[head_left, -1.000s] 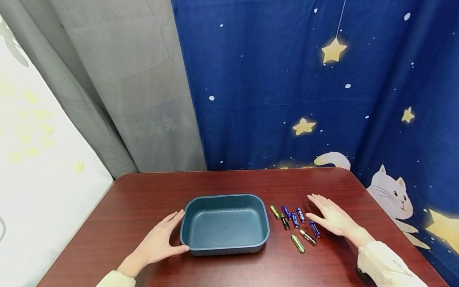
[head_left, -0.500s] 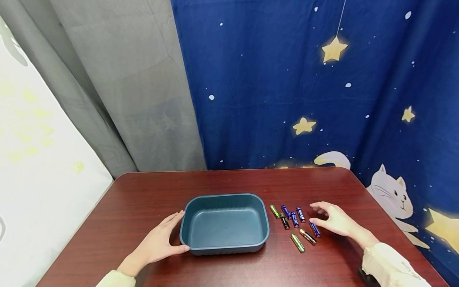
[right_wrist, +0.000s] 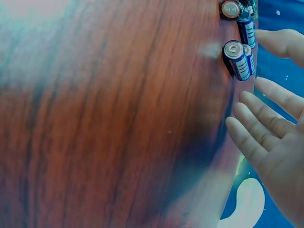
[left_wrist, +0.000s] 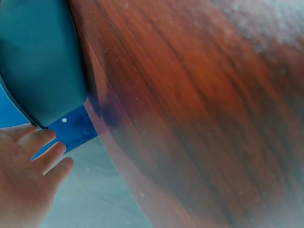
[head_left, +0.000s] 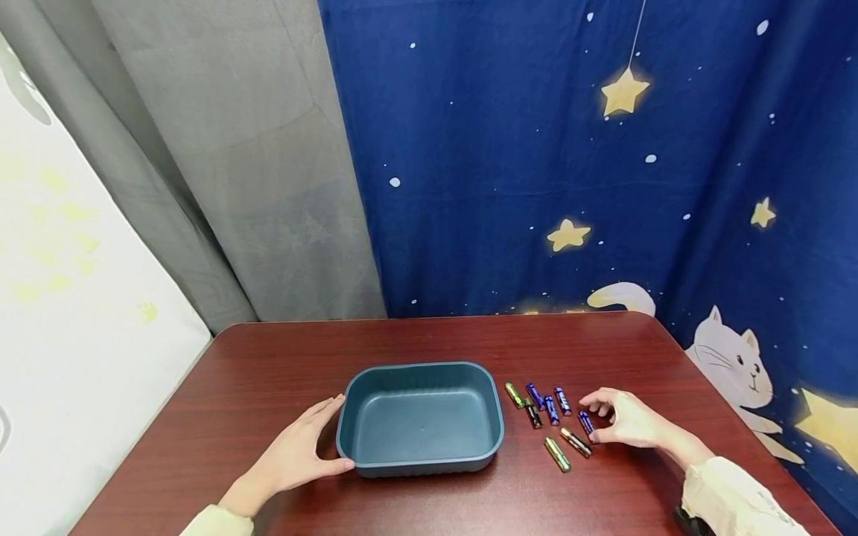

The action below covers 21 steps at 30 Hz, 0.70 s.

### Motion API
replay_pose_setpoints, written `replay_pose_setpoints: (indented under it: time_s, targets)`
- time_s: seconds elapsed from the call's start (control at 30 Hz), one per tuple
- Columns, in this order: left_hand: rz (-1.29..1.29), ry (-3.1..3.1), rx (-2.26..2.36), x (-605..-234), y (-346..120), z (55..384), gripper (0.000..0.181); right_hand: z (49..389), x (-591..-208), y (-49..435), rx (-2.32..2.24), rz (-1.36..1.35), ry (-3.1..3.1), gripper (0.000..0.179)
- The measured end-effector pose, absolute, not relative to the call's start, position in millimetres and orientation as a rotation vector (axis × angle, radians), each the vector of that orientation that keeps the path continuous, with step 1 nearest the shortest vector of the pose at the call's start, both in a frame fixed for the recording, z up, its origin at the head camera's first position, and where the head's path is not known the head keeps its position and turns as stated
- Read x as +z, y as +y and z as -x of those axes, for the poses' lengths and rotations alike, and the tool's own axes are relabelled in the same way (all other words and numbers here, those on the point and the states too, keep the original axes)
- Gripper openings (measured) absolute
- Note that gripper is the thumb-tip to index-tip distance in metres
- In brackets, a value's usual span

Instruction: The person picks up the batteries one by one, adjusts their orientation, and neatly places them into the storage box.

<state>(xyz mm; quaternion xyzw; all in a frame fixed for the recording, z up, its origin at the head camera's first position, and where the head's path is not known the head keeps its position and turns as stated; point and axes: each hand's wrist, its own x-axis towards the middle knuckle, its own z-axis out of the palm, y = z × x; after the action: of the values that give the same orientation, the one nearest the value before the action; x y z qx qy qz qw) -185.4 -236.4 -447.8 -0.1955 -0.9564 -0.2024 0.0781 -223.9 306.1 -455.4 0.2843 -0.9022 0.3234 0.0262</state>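
Observation:
A dark teal rectangular basin (head_left: 422, 466) stands on the table. My left hand (head_left: 299, 451) rests at its left side, fingers at the back corner and thumb at the front corner; the fingers (left_wrist: 47, 152) are extended in the left wrist view. Right of the basin lie several small cylindrical batteries: blue ones, a green one (head_left: 514, 394), a green-gold one (head_left: 557, 454) and dark ones. My right hand (head_left: 630, 420) arches over the rightmost blue battery (head_left: 586, 423), thumb tip by its near end. Seen from the right wrist, the fingers (right_wrist: 251, 118) are spread and loosely bent, and they hold nothing.
The reddish-brown wooden table (head_left: 281, 372) extends on all sides of the basin. Behind it hang a grey curtain (head_left: 268, 186) and a blue star-patterned curtain (head_left: 482, 149). A black-and-copper battery (head_left: 576, 442) lies just left of the right thumb.
My right hand has come down and slightly nearer, its fingers bending from straight to curved and its thumb reaching the rightmost blue battery. The left hand, basin and batteries stay in place.

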Motion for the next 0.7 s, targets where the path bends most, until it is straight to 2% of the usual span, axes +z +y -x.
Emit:
replay_pose_setpoints:
  time_s: [0.7]
  targets:
    - [0.580, -2.880, -0.636, -444.6, -235.9, 182.8, 0.093, 222.5, -463.5, 306.0, 0.803, -0.952, -2.762, 0.039]
